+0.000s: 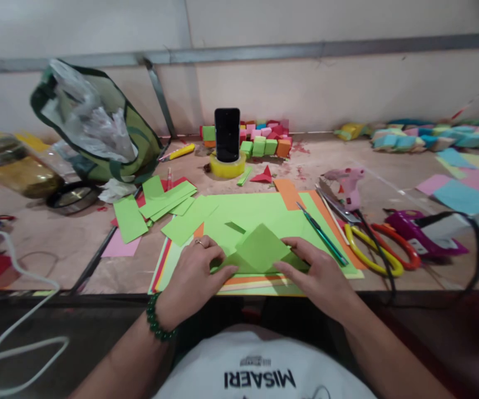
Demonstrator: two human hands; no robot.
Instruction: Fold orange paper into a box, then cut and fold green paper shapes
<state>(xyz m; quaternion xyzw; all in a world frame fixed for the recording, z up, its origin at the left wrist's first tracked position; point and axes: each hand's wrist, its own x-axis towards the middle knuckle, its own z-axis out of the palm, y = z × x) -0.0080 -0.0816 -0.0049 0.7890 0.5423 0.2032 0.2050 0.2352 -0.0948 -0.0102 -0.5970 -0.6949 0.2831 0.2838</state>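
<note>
A folded green paper piece (259, 250) lies on a stack of green and orange sheets (264, 213) near the table's front edge. My left hand (195, 274), with a ring and a green bead bracelet, presses its fingertips on the fold's left side. My right hand (316, 271) presses the fold's right side, fingers stretched flat. Both hands touch the paper without gripping it.
Green paper strips (160, 208) lie left of the stack. A green pen (322, 233), scissors (372, 249), a pink glue gun (345, 185) and a purple tool (422, 233) sit to the right. A phone (227, 134) stands on a yellow tape roll (227, 165) before coloured paper cubes (264, 141). A bag (98, 122) stands at left.
</note>
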